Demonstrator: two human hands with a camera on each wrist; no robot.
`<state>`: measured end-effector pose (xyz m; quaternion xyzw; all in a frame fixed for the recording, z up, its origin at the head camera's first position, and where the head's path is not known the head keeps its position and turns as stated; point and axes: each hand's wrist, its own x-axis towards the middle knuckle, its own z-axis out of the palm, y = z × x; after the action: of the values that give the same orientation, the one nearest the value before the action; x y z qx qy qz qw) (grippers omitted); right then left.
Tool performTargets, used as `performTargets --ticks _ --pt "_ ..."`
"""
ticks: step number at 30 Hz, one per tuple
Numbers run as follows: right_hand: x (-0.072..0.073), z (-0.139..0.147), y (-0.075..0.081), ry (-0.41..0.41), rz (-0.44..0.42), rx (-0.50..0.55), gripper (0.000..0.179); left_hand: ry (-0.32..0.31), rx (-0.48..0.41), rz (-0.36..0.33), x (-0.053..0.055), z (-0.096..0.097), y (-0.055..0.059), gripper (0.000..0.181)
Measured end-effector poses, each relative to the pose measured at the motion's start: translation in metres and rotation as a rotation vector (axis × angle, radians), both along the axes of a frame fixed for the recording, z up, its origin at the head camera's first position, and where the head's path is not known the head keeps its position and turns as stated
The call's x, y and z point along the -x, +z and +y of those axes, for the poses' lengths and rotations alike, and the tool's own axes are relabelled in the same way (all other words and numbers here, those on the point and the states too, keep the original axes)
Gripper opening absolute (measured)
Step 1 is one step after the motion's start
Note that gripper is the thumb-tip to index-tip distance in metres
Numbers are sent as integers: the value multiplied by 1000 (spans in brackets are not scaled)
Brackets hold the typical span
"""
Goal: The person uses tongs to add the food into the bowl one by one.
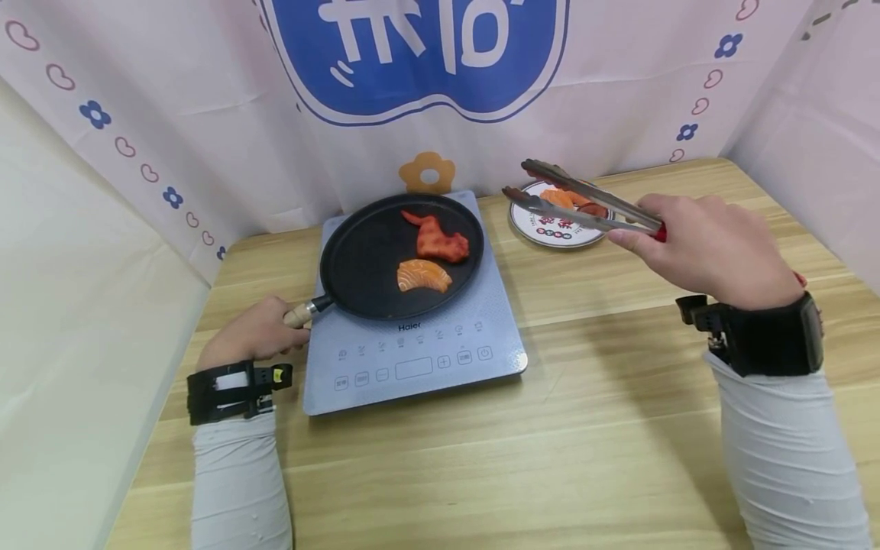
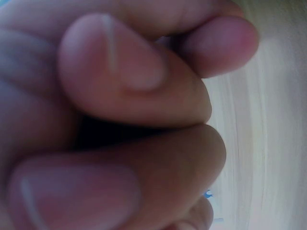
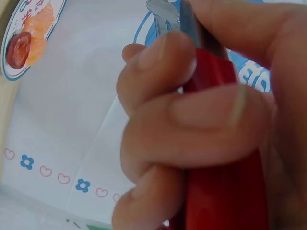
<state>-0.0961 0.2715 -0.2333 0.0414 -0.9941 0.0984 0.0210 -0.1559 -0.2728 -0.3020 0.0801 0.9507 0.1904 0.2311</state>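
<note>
In the head view my left hand (image 1: 254,332) grips the wooden handle (image 1: 299,315) of a black frying pan (image 1: 360,263). A reddish chicken wing (image 1: 441,241) and an orange salmon slice (image 1: 423,276) lie in the pan. My right hand (image 1: 722,244) holds metal tongs (image 1: 622,206) by their red grip (image 3: 223,201), fingers wrapped round it in the right wrist view. The tong tips are apart, with no food between them, near the left rim of a white plate (image 1: 524,226). Orange pieces (image 1: 558,198) and a dark red slice (image 1: 593,210) sit on that plate.
Under the pan is a light blue-grey Haier induction cooker (image 1: 406,347) with its control panel facing me. Cooker and plate stand on a wooden table (image 1: 550,458). A white printed cloth (image 1: 227,153) hangs along the back edge.
</note>
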Motion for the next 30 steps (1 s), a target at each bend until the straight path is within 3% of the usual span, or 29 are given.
performTargets --ticks 11,19,30 --pt "7 10 -5 -21 -47 -6 64 -7 7 5 0 -1 0 16" --pt "11 23 -13 -47 -42 8 58 -20 1 22 0 1 0 16" --pt "15 40 -24 -93 -103 2 64 -22 8 25 0 -1 -1 17"
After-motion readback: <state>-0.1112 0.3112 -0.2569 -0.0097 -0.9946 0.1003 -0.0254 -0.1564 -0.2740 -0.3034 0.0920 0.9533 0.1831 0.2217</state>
